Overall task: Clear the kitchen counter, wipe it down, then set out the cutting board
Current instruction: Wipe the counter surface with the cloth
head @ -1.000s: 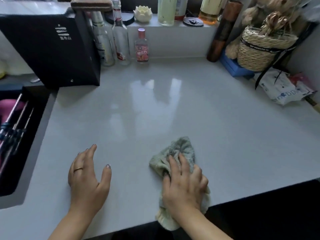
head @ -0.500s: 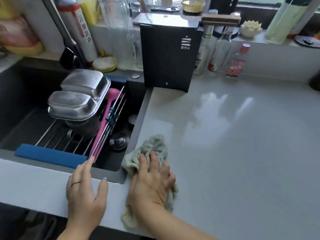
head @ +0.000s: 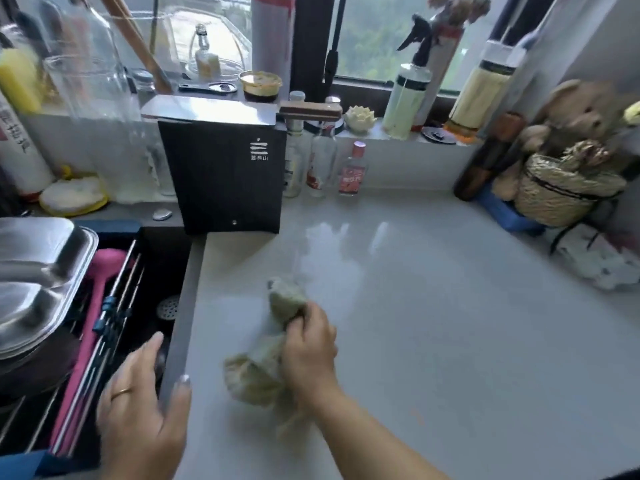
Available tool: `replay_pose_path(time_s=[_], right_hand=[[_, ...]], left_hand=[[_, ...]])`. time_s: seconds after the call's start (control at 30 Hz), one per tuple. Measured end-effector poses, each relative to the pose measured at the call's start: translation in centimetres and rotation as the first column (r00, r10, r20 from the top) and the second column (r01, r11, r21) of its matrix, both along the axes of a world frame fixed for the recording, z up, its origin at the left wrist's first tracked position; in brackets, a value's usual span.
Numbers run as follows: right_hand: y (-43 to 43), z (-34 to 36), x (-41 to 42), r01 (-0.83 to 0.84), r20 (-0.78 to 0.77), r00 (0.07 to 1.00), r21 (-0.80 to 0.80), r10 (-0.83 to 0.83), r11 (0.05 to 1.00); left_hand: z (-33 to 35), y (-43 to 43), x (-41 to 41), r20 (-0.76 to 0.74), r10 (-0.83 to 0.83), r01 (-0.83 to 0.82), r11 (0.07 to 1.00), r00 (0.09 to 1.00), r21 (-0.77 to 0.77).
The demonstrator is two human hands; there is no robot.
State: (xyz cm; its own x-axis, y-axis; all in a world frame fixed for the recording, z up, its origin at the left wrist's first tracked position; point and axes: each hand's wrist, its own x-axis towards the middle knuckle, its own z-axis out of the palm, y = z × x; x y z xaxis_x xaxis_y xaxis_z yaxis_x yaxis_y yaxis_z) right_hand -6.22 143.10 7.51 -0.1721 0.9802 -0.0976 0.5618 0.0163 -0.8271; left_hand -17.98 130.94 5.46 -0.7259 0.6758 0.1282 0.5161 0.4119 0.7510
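A pale green cloth [head: 263, 362] lies bunched on the grey counter [head: 433, 323], a little right of the sink edge. My right hand [head: 310, 348] is closed on the cloth, gathering it up from the surface. My left hand [head: 142, 407] hovers with fingers spread over the counter's left edge by the sink, holding nothing. A ring shows on one of its fingers. No cutting board is in view.
A dark sink [head: 104, 323] at the left holds a steel tray [head: 38, 282], a pink utensil [head: 90, 327] and a rack. A black box [head: 225, 178] and small bottles [head: 353, 169] stand at the back. A woven basket [head: 561, 188] sits at the right.
My right hand has gone from pressing flat on the cloth to bunching it up, slightly further from the sink. My left hand slid right to the sink edge. The view swung right.
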Motion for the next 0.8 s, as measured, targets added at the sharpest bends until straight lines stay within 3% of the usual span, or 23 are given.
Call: replay_pose_path(time_s=[0.17,0.37,0.53,0.8], right_hand=[[7.3,-0.5,16.9,0.426,0.145,0.881,0.17,-0.45,0.888],[14.8,-1.4,36.1,0.652,0.363,0.637,0.216,-0.68,0.726],[19.4,-2.8,46.6,0.709,0.534,0.474,0.239,-0.7,0.663],[26.8,-3.4,43.2,0.494,0.65,0.561,0.234,-0.513,0.837]], left_hand=[[-0.2,5.4,5.0,-0.06,-0.196,0.19,0.977,0.979,-0.092],[-0.9,11.8,14.7,-0.101,-0.35,0.335,0.931,0.931,-0.145],[-1.3,16.4,21.2,-0.102,-0.329,0.311,0.937,0.939,-0.162],[-1.8,18.9,24.3,-0.095,-0.206,0.184,0.963,0.974,-0.199]])
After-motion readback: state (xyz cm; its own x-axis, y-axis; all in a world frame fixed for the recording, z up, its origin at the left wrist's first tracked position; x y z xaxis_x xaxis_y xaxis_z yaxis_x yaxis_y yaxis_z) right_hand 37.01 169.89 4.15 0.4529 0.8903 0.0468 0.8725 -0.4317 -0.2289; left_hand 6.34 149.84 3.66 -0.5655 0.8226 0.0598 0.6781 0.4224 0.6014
